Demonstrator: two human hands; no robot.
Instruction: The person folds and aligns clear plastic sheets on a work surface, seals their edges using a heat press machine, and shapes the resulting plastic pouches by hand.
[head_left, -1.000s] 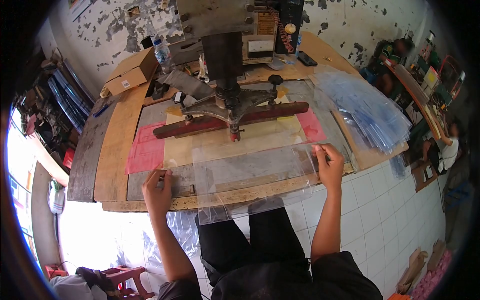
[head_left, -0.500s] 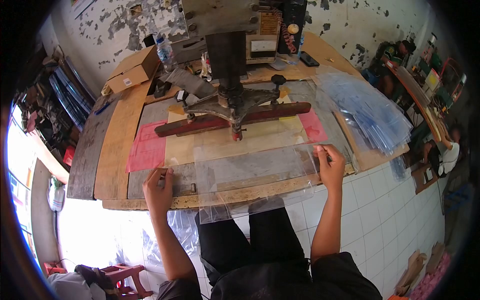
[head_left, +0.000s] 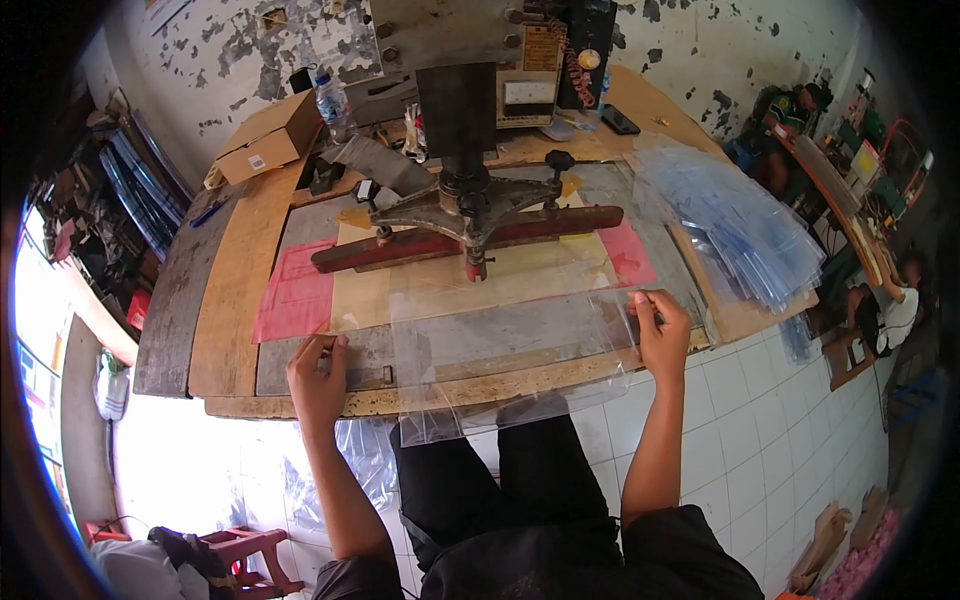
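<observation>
A clear plastic sheet (head_left: 510,345) lies over the table's front edge and hangs down above the person's knees. My right hand (head_left: 662,330) pinches its right edge between thumb and fingers. To the left of the sheet, my left hand (head_left: 318,375) rests at the table edge with curled fingers; whether it holds anything is too small to tell. Beyond the sheet, a press with a long red-edged bar (head_left: 400,250) stands over a yellowish pad (head_left: 370,290) with pink patches (head_left: 295,292) at its ends.
Many transparent sheets are piled (head_left: 735,225) on the right of the table (head_left: 235,300). A cardboard box (head_left: 265,140), a water bottle (head_left: 332,105) and a phone (head_left: 619,120) are at the back. Two other people (head_left: 795,110) sit at the far right.
The view has shifted slightly, so the table and press appear a little to the right. Both hands and the sheet keep nearly the same pose.
</observation>
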